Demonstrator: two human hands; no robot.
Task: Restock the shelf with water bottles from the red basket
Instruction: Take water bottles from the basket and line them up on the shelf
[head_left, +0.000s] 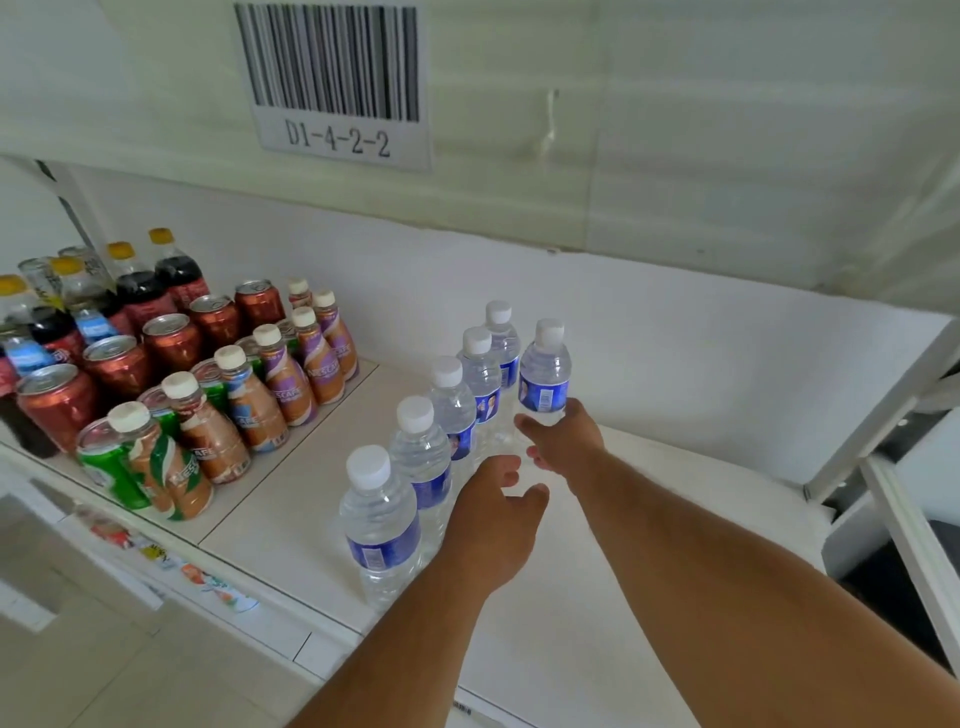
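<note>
My right hand (558, 441) grips a clear plastic blue-labelled water bottle (544, 375) low, starting row 2 just right of the 5-bottle row (435, 441); left hand (493, 525) relaxed, steadying that row

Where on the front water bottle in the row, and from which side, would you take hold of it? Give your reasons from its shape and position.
Probably grip the front water bottle around its ribbed body near the blue label, coming from the front or its left. It stands upright at the shelf edge, with the next bottle close behind and the left hand on its right.
</note>
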